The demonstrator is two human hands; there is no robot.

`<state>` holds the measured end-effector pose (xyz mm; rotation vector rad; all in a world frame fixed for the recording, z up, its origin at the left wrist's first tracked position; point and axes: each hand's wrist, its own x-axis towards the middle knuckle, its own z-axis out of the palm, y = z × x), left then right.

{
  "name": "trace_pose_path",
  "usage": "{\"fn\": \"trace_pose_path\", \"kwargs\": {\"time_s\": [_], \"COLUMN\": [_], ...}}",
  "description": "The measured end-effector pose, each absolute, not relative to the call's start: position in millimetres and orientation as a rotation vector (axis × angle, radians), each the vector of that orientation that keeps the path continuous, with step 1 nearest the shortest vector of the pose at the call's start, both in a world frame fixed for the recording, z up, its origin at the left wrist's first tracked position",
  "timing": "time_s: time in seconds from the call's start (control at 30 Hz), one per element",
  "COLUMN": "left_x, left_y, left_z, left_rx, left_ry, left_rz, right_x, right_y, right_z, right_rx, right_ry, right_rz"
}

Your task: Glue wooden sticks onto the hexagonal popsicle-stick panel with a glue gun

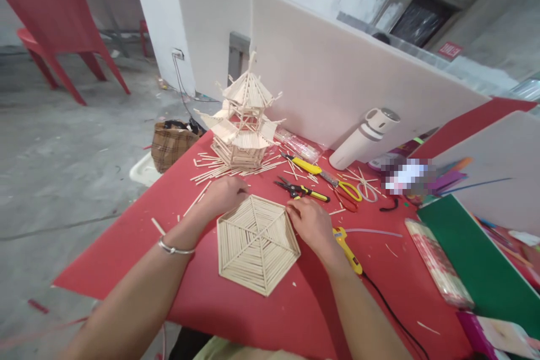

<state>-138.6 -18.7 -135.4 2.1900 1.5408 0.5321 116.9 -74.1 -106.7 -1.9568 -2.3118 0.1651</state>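
A flat hexagonal panel of thin wooden sticks (241,261), with spokes crossing at its middle and a raised rim, lies in front of me on the red tabletop. My left hand (223,196) has its fingers curled at the panel's upper left edge; the fingertips are partly hidden. At the upper right edge my right hand (310,222) pinches the rim between thumb and fingers. Beyond them stands a small tiered pagoda of the same sticks (247,118). Black-and-yellow pliers (307,190) lie just past my right hand, and a yellow glue gun (348,250) rests beside my right wrist.
Loose sticks (211,171) surround the pagoda. Yellow-handled scissors (349,188), a white bottle (358,140) and a pack of sticks (441,264) are on the table (202,298). A white partition (312,62) stands behind; a plaid bag (171,146) sits beyond the left edge.
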Motion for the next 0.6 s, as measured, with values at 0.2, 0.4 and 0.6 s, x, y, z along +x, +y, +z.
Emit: {"fn": "trace_pose_path", "kwargs": {"time_s": [0.2, 0.4, 0.6], "left_x": [-130, -127, -125], "left_y": [-12, -13, -13], "left_z": [-154, -155, -153], "left_rx": [2.205, 2.193, 2.185], "left_ry": [1.339, 1.395, 1.42], "left_rz": [0.741, 0.7, 0.647], "right_x": [108, 110, 114], "right_y": [-76, -74, -73], "right_z": [-116, -120, -126], "right_rx": [-1.935, -1.973, -1.963], "right_ry": [-2.254, -2.223, -2.233], "right_rz": [0.003, -0.017, 0.083]}}
